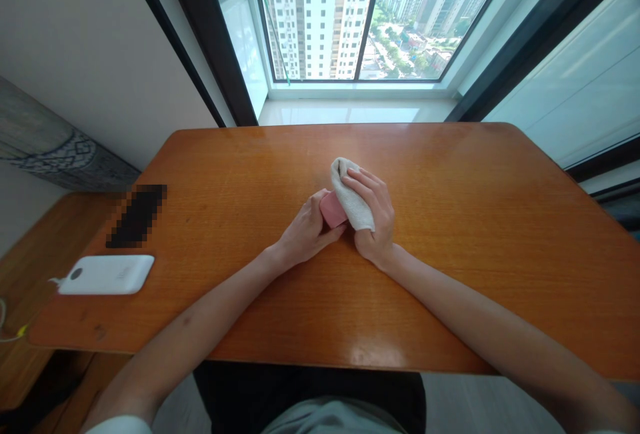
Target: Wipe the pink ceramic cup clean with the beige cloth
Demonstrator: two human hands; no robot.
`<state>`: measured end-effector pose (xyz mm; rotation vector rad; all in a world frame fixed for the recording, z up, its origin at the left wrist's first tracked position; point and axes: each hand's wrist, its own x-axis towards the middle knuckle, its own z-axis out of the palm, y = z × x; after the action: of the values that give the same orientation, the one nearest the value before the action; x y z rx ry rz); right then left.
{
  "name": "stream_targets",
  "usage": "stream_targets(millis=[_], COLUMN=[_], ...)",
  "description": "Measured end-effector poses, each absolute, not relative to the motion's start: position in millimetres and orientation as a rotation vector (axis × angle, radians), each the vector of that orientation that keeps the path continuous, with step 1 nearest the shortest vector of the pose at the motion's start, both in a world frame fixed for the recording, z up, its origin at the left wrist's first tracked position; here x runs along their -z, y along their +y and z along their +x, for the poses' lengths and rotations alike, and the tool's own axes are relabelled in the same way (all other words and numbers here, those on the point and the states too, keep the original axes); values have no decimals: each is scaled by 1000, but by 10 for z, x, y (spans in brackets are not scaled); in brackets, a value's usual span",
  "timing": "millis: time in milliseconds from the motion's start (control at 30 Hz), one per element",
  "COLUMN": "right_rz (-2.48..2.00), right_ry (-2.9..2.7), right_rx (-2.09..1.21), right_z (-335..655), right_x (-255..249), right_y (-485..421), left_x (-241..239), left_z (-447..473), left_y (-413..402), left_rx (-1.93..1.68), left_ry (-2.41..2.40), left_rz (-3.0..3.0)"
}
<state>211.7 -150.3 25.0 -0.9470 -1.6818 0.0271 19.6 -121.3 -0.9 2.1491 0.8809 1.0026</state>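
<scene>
two hands (pixel 304 229) hold two things (cloth (pixel 354 205), pink object (pixel 332 210)).

Left hand (pixel 306 229) holds pink block (pixel 333 210) — right hand (pixel 380 213), white cloth (pixel 351 199).

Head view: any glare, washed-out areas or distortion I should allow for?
In the head view, glare sits near the near edge of the tabletop; head view, the window is bright and pale; head view, a dark patch at left is pixelated; head view, the dark frames slant, perhaps wide-angle distortion.
</scene>
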Motion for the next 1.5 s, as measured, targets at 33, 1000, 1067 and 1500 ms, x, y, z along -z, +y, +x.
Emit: stream_targets(millis=[33,1000,1067,1500], right_rz=[-958,-975,-1001,-991], right_ry=[-1700,-1768,-1651,-1689], right_rx=[-2,-139,-235,-208], right_z=[2124,2095,2101,2106], right_x=[-246,-192,-177,-201], right_y=[-1504,-1491,-1442,-1477], left_x=[2,-67,-118,-53], left_z=[198,163,175,164], left_y=[-1211,-1180,-1198,-1191], left_rx=[-1021,-1088,-1074,-1066], left_ry=[889,1011,1043,1038], left_rz=[2133,1890,1915,1901])
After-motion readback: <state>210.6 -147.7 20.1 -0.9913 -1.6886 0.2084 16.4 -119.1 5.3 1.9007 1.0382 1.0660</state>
